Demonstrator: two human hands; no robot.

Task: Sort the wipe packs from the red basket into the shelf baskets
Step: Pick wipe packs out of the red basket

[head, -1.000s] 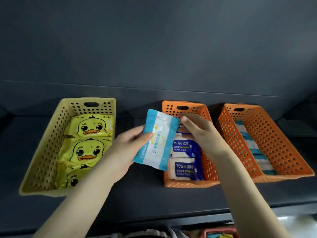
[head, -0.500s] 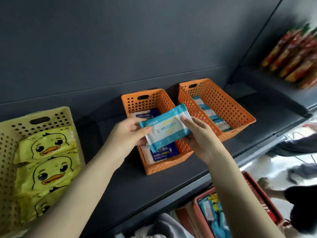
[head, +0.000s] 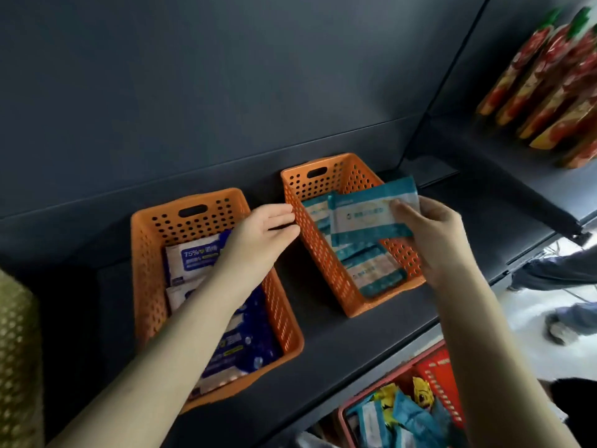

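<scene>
A: where's the pack?
B: teal pack (head: 368, 215) is in the right hand (head: 436, 240), thumb on top, fingers curled under its right end. It's tilted, over the right orange basket (head: 318, 250), above the rim.
A: what's in that basket?
B: teal packs (head: 374, 273), same print, in a row along the floor. At least three show; the held one hides part of the row.
A: left hand?
B: left hand (head: 263, 234) holds nothing, fingers straight and together, tips at that basket's left wall. Touching or just off, can't tell. Its forearm crosses over the left orange basket (head: 143, 253).
A: contents there?
B: blue packs (head: 193, 258), white with a blue label, "75%" readable on the back one. The arm covers the middle of the stack.
A: other containers?
B: both orange baskets sit on the dark shelf (head: 323, 337) with a gap between them. Yellow basket (head: 16, 350) at the left edge, only a blurred wall shows, contents hidden. Red basket (head: 441, 370) below the shelf front, bottom right: more teal ones and yellow packs (head: 421, 391), jumbled.
A: anything else?
B: red-orange pouches (head: 549, 79) on the next shelf section, upper right, blurred.
</scene>
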